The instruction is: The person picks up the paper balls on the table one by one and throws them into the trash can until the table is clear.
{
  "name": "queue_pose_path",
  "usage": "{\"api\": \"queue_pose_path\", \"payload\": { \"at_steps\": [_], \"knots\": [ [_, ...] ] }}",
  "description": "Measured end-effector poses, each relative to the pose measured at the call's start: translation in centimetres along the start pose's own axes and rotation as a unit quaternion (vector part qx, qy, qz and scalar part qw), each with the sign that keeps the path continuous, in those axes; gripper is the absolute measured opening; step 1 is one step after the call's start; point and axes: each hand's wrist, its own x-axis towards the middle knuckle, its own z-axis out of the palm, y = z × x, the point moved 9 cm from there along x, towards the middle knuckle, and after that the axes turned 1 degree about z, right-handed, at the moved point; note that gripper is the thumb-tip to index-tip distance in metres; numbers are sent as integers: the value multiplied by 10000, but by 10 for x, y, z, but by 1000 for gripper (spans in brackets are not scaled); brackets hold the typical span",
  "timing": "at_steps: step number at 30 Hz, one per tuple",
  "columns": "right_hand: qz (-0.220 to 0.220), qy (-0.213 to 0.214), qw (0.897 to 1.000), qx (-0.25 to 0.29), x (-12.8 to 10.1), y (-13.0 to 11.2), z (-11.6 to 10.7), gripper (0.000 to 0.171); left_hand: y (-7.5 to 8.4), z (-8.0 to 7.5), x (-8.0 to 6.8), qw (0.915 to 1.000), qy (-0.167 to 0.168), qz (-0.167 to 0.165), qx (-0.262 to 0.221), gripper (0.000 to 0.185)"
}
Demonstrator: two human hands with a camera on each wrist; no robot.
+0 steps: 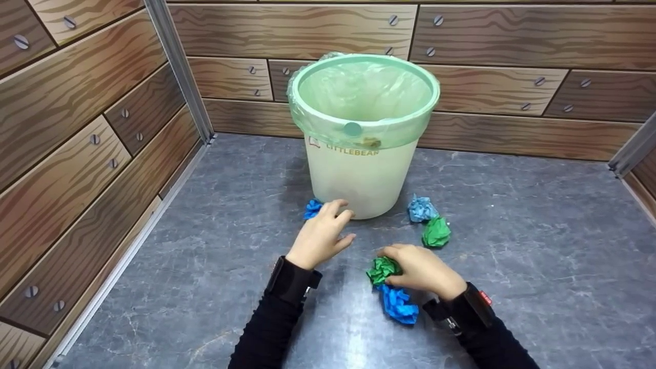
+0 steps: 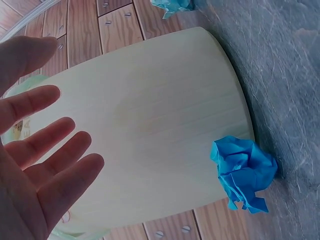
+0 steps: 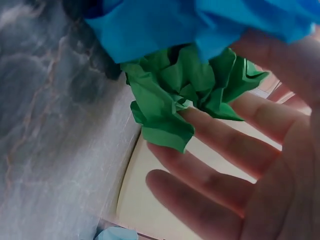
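A pale waste bin point(image 1: 361, 174) with a green liner stands on the grey floor. My left hand point(image 1: 338, 223) hovers open just in front of the bin's base, fingers spread point(image 2: 55, 132), with a blue paper ball point(image 1: 311, 209) point(image 2: 242, 172) lying to its left against the bin. My right hand point(image 1: 392, 265) curls over a green crumpled paper ball point(image 1: 380, 270) point(image 3: 180, 97) on the floor and grips it between thumb and fingers point(image 3: 225, 135). A second blue paper ball point(image 1: 400, 305) point(image 3: 200, 22) lies right beside it, under my right wrist.
A light blue paper ball point(image 1: 421, 208) and another green ball point(image 1: 436, 231) lie to the right of the bin's base. Wood-patterned walls point(image 1: 92, 143) enclose the floor on the left, back and right.
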Motion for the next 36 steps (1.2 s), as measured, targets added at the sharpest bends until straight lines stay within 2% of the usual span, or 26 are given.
{"api": "queue_pose_path", "payload": {
  "at_steps": [10,18,24,28,36],
  "knots": [
    [-23,417,9991,92,-5,0,-17,37,1,0,0,10000,30,51,5,31],
    [-23,1255,9921,6,-19,8,-54,39,1,0,-1,9999,75,53,91,29],
    [86,1658,9857,290,-35,21,-79,41,1,-1,-1,9999,107,93,72,29],
    [294,1742,9836,369,-43,28,-88,41,1,-1,-2,9999,99,106,63,28],
    [397,1717,9839,299,-46,29,-91,42,2,-1,-2,9999,48,146,67,26]
  ]
}}
